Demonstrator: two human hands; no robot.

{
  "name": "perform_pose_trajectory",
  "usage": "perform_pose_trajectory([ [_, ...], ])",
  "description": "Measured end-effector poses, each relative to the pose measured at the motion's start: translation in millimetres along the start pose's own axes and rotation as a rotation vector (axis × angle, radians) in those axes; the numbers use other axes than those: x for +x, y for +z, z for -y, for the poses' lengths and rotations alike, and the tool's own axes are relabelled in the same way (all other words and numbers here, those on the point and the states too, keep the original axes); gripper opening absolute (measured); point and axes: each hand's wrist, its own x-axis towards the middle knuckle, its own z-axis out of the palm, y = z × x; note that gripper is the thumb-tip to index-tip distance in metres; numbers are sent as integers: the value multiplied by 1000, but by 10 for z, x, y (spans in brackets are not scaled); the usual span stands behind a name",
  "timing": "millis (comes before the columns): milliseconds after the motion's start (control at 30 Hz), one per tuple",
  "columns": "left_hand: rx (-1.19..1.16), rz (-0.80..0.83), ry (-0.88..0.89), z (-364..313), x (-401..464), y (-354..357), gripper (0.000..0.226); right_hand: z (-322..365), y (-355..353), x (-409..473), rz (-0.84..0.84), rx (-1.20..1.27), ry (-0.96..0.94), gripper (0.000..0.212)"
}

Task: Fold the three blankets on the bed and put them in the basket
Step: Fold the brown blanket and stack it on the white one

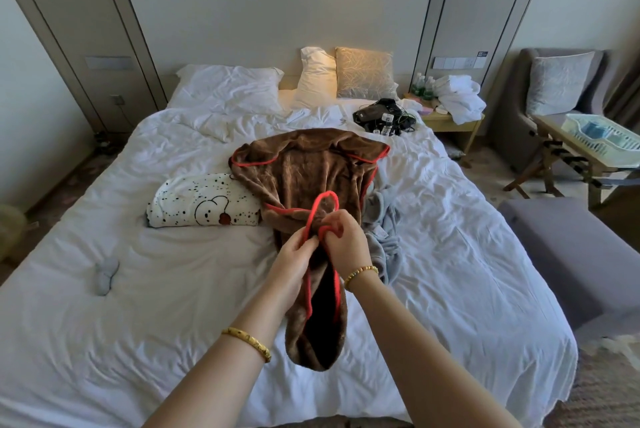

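A brown blanket (304,171) with red trim lies stretched down the middle of the white bed (138,306). My left hand (294,259) and my right hand (346,240) both grip its near end by the red edging and hold it up off the bed, so a loop of it hangs below them. A white blanket (204,206) with black dots and a bear face lies folded to the left of it. To the right, a pale grey-blue blanket (384,220) lies crumpled, partly under the brown one. A light blue basket (602,140) sits on a wooden stand at far right.
Pillows (363,73) lean on the headboard. A black pouch with cables (382,116) lies at the bed's far right corner. A nightstand (450,116) carries bottles and white towels. A grey bench (581,254) stands along the bed's right side, with an armchair (554,92) behind.
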Motion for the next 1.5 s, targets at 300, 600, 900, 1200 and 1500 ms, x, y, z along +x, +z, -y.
perform_pose_trajectory([
  [300, 340, 69, -73, -43, -16, -173, 23, -80, -154, 144, 213, -29, 81, 19],
  [600, 213, -92, -122, 55, 5, -27, 43, -64, -36, -82, 279, 126, 304, 44],
  [900, 517, -51, -131, -95, 53, 147, 28, -134, -82, -54, 202, 131, 245, 23],
  [1200, 556, -209, -151, -86, 157, -60, 43, -41, -51, -105, 298, 100, 18, 26],
  [1500, 668, -293, 31, -114, 74, -152, 35, -77, -114, 56, -23, 194, 259, 27],
])
